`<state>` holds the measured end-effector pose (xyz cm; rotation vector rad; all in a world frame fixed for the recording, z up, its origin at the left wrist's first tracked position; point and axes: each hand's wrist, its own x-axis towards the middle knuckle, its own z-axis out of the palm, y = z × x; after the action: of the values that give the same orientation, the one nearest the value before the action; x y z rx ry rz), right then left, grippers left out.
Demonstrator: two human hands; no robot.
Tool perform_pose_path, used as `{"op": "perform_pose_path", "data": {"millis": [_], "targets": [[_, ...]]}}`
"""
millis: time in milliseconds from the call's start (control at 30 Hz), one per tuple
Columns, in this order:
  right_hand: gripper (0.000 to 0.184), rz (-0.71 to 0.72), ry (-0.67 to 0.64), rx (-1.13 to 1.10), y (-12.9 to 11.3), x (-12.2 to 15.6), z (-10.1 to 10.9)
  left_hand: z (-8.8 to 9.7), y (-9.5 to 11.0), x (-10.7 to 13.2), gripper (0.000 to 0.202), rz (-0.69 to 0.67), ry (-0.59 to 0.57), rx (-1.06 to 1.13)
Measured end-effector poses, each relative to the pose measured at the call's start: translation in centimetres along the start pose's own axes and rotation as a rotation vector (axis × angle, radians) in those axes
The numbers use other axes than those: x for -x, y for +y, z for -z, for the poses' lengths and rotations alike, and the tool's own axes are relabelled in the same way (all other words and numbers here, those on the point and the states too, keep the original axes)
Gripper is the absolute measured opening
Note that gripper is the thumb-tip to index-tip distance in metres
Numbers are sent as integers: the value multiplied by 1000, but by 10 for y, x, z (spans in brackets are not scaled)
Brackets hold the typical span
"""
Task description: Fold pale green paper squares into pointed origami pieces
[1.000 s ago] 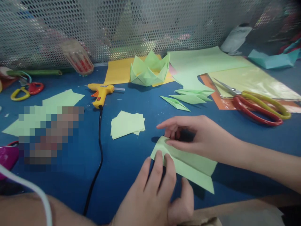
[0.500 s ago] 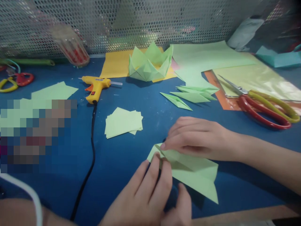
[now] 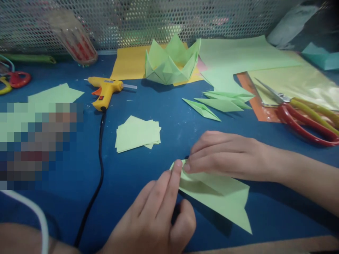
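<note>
A partly folded sheet of light green paper (image 3: 222, 203) lies on the blue tabletop, its pointed end to the left and its notched end to the right. My left hand (image 3: 159, 211) presses the left tip with its long fingers, the other fingers on and under the edge, thumb apart. From above, my right hand (image 3: 230, 155) has its bent fingertips pinned to the paper right beside my left fingertip. Its palm side is hidden. Close behind are folded green paper pieces (image 3: 219, 102) with pointed ends and, to the left, a stack of small green paper cards (image 3: 139, 134).
A yellow glue gun (image 3: 104, 90) lies with its black cord running toward me. A green folded paper crown-like bowl (image 3: 172, 65) stands on yellow paper. Large scissors (image 3: 304, 116) rest at right; a jar (image 3: 76, 42) leans by the mesh wall. Another person's blurred-out part shows at left.
My left hand has shifted its fingertips along the paper's left tip, now up beside my right fingers. The left thumb has drawn back left. The view has tilted slightly.
</note>
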<state>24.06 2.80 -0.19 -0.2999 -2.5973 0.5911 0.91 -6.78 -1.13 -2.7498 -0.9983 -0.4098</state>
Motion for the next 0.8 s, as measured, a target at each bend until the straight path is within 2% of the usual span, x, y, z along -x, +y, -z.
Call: {"op": "perform_pose_path", "data": {"millis": [167, 467, 567, 800], "targets": [[31, 17, -41, 58, -2, -1, 3, 1, -1, -2, 18, -15, -13, -13], [27, 41, -18, 61, -2, 3, 0, 3, -1, -2, 10, -55, -32, -49], [27, 62, -22, 65, -2, 2, 0, 3, -1, -3, 13, -58, -13, -58], [28, 35, -15, 68, -2, 3, 0, 1, 0, -2, 8, -52, 0, -56]]}}
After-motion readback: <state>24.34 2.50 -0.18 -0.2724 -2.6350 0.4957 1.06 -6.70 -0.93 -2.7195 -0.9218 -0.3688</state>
